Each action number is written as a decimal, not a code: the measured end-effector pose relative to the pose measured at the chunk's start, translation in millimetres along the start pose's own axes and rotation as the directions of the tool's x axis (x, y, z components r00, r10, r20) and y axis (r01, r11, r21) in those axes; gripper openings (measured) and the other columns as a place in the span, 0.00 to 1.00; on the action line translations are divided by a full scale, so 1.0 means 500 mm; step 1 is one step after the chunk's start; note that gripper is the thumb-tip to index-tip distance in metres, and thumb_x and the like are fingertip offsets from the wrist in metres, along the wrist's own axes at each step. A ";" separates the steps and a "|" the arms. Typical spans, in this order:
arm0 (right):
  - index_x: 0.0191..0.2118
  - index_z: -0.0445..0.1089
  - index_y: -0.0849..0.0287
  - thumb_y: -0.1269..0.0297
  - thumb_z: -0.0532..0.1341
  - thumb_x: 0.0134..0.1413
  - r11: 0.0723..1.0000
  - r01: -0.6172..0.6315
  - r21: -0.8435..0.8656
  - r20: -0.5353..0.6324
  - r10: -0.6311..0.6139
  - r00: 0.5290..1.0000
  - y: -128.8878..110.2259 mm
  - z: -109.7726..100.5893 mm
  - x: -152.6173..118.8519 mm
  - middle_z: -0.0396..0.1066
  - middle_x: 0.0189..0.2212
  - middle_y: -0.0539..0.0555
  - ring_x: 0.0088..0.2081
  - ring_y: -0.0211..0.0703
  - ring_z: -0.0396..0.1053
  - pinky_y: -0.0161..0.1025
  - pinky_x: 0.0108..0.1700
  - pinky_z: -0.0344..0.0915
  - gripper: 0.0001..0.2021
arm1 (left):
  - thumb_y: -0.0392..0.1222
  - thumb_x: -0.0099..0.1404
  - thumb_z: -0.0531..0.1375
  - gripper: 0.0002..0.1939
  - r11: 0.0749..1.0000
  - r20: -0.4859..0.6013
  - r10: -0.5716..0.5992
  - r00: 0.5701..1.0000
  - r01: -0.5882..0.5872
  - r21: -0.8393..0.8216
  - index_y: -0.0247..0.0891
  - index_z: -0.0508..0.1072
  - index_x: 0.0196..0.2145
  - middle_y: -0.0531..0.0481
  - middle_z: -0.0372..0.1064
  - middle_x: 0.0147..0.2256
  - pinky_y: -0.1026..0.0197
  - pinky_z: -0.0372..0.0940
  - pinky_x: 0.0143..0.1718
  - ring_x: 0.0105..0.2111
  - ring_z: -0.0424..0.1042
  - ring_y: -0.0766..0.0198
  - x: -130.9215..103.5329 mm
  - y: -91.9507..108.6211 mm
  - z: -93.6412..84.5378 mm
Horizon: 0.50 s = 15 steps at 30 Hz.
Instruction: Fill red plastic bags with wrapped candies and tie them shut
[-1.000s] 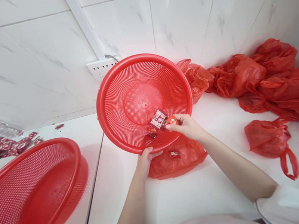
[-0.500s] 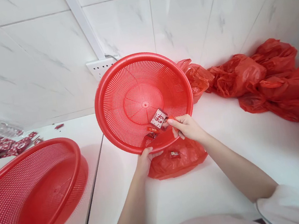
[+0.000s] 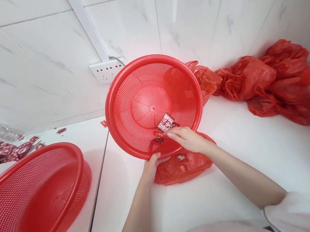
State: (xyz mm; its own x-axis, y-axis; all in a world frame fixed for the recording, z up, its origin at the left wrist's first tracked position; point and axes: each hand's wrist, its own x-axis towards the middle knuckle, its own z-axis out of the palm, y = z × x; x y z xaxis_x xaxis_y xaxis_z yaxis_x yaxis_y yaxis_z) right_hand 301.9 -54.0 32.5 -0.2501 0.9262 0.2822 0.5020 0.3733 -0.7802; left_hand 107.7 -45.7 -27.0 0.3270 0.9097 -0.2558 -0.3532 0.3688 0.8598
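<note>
White table (image 3: 241,180), tilted red basket (image 3: 110,111), left hand (image 3: 151,167) at rim, right hand (image 3: 187,140) inside.

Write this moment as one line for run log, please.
left hand: holding tilted perforated basket; right hand: fingers at orange-red packet inside; front: red plastic bag; left: second basket; right: piled red bags

Hands (image 3: 186,138) at tilted red basket (image 3: 154,108), small packets (image 3: 166,123) inside, red bags (image 3: 254,76) beside
</note>
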 end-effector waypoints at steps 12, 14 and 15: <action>0.44 0.74 0.63 0.66 0.59 0.57 0.991 -0.072 -0.110 -0.065 0.065 0.996 0.060 0.051 0.013 0.76 0.40 0.60 0.42 0.47 0.72 0.45 0.47 0.66 0.12 | 0.39 0.52 0.63 0.17 0.999 0.031 -0.045 0.999 0.044 0.014 0.35 0.75 0.41 0.45 0.76 0.42 0.41 0.70 0.47 0.48 0.72 0.44 -0.011 -0.020 0.014; 0.41 0.75 0.62 0.61 0.60 0.57 0.984 -0.148 0.095 -0.108 0.158 0.982 0.060 0.041 0.017 0.77 0.35 0.58 0.36 0.45 0.73 0.43 0.43 0.67 0.12 | 0.39 0.51 0.63 0.17 1.000 0.031 -0.030 0.999 0.030 0.006 0.36 0.75 0.41 0.45 0.76 0.43 0.41 0.69 0.48 0.49 0.71 0.44 -0.010 -0.012 0.016; 0.39 0.75 0.63 0.58 0.61 0.56 0.957 -0.179 0.229 -0.115 0.209 0.971 0.060 0.037 0.019 0.76 0.32 0.57 0.33 0.43 0.73 0.42 0.40 0.68 0.13 | 0.39 0.51 0.63 0.17 1.000 0.034 -0.031 0.999 0.030 0.007 0.37 0.75 0.41 0.45 0.76 0.43 0.41 0.69 0.48 0.50 0.71 0.44 -0.010 -0.008 0.017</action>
State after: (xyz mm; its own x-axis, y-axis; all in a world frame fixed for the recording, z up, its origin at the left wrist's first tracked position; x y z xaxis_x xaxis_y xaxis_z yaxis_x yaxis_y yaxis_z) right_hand 299.4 -34.8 1.7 -0.0427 0.9837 0.1748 0.3355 0.1789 -0.9249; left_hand 114.9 -53.1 -25.4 0.3670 0.8911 -0.2671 -0.3367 0.3949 0.8548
